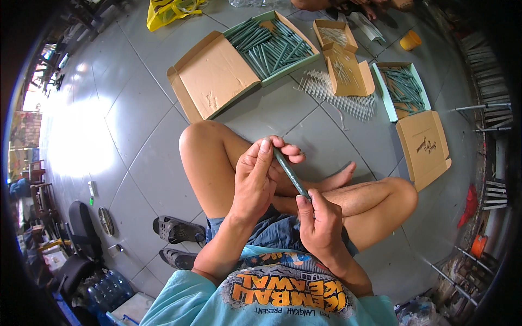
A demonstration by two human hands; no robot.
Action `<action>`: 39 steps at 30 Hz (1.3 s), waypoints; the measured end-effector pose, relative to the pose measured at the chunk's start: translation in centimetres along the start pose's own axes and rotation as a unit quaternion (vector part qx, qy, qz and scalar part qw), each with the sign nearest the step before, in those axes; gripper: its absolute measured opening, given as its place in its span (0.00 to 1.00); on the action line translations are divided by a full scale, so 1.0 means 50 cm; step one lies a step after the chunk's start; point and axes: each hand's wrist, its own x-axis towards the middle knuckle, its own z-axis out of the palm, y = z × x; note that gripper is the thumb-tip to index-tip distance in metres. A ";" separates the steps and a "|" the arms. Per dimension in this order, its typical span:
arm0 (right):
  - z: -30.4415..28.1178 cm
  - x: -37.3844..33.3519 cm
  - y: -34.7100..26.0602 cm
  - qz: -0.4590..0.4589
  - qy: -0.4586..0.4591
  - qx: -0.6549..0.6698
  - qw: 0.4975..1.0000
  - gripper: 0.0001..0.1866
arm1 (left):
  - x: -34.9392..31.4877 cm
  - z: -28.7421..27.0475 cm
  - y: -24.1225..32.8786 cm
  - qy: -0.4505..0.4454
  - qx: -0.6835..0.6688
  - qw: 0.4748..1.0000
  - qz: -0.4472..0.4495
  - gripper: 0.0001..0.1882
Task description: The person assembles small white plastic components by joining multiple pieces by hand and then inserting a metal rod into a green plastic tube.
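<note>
Between both hands, above my crossed legs, a slim dark green pen (291, 175) is held at a slant. The fingertips of my left hand (256, 176) pinch around its upper end, which they hide. At its lower end, my right hand (322, 223) grips it between thumb and fingers. Beyond my legs lies an open box (209, 76) with many similar dark green pens (277, 51). To the right, another open box (423, 149) holds more green pens (403, 89). Between these stands a small cardboard box (356, 76) with thin pale sticks in it.
Rows of clear slender pieces (340, 98) lie on the grey tiled floor (147, 146). A yellow bag (169, 13) and a yellow cup (410, 40) sit farther off. Grey sandals (179, 230) and a black chair (84, 233) are at left. Another person's limbs (321, 4) show at the top.
</note>
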 end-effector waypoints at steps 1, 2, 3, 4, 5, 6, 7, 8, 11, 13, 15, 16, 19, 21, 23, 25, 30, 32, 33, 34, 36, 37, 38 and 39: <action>-0.002 -0.002 0.000 0.024 -0.016 0.024 0.999 0.11 | 0.000 -0.002 -0.001 -0.010 0.002 1.000 0.005 0.14; -0.005 -0.003 -0.005 0.073 -0.039 0.101 0.991 0.11 | 0.000 -0.007 0.001 -0.030 0.000 1.000 -0.005 0.14; -0.011 -0.003 -0.015 0.122 -0.062 0.177 0.975 0.11 | 0.002 -0.016 0.004 -0.051 -0.002 0.999 -0.015 0.14; -0.014 -0.003 -0.019 0.170 -0.084 0.251 0.949 0.11 | 0.003 -0.021 0.005 -0.071 -0.004 0.997 -0.025 0.13; -0.011 -0.001 -0.020 0.172 -0.076 0.244 0.951 0.12 | 0.005 -0.022 0.004 -0.057 0.000 0.998 -0.037 0.14; -0.004 0.003 -0.020 0.173 -0.068 0.238 0.953 0.14 | 0.008 -0.023 0.004 -0.044 0.005 0.998 -0.049 0.15; 0.000 0.005 -0.019 0.174 -0.059 0.232 0.955 0.15 | 0.009 -0.022 0.003 -0.032 0.009 0.998 -0.062 0.16; 0.001 0.003 -0.012 0.177 -0.056 0.189 0.964 0.14 | 0.008 -0.013 0.001 -0.022 0.019 0.997 -0.069 0.17; 0.010 0.001 0.008 0.152 -0.026 0.112 0.982 0.11 | -0.008 0.019 -0.002 -0.016 0.084 0.991 -0.102 0.21; 0.020 0.007 0.009 0.097 0.029 0.124 0.987 0.11 | -0.028 0.013 -0.013 -0.047 0.168 0.974 -0.145 0.22; 0.018 0.012 0.009 0.086 0.027 0.113 0.990 0.11 | -0.040 0.005 -0.031 -0.049 0.127 0.980 -0.141 0.19; 0.017 0.012 0.010 0.081 0.026 0.107 0.991 0.11 | -0.044 -0.001 -0.032 -0.046 0.104 0.982 -0.153 0.19; 0.025 0.012 0.006 0.036 0.036 0.104 0.993 0.11 | -0.045 -0.005 -0.031 -0.051 0.064 0.982 -0.171 0.19; 0.019 0.007 0.009 0.065 -0.011 0.143 0.988 0.11 | -0.041 -0.010 -0.024 -0.064 0.064 0.979 -0.184 0.20; 0.016 0.002 0.008 0.107 -0.053 0.240 0.963 0.14 | -0.035 -0.013 -0.013 -0.060 0.027 0.977 -0.205 0.20; 0.017 -0.005 0.006 0.162 -0.090 0.390 0.902 0.18 | -0.029 -0.016 -0.008 -0.044 0.007 0.978 -0.203 0.20; 0.011 -0.014 0.024 0.178 -0.133 0.402 0.888 0.25 | -0.004 -0.035 -0.005 0.002 0.033 0.988 -0.150 0.20; 0.003 -0.014 0.028 0.181 -0.137 0.399 0.888 0.26 | -0.002 -0.044 -0.009 0.009 0.022 0.989 -0.143 0.20; -0.001 -0.014 0.032 0.178 -0.139 0.388 0.894 0.27 | -0.002 -0.041 -0.007 0.012 0.017 0.989 -0.146 0.20; -0.005 -0.014 0.039 0.175 -0.141 0.377 0.899 0.28 | -0.002 -0.034 -0.002 0.015 0.012 0.988 -0.150 0.20; -0.013 -0.015 0.051 0.180 -0.145 0.371 0.899 0.29 | -0.001 -0.031 -0.001 0.013 -0.009 0.988 -0.157 0.20; -0.017 -0.014 0.051 0.179 -0.145 0.365 0.902 0.29 | 0.001 -0.032 -0.002 0.008 -0.024 0.987 -0.160 0.20; -0.023 -0.011 0.047 0.178 -0.145 0.358 0.905 0.28 | 0.002 -0.033 -0.003 0.003 -0.039 0.986 -0.163 0.20; -0.027 -0.007 0.044 0.177 -0.144 0.351 0.908 0.28 | 0.002 -0.035 -0.005 0.001 -0.038 0.986 -0.162 0.20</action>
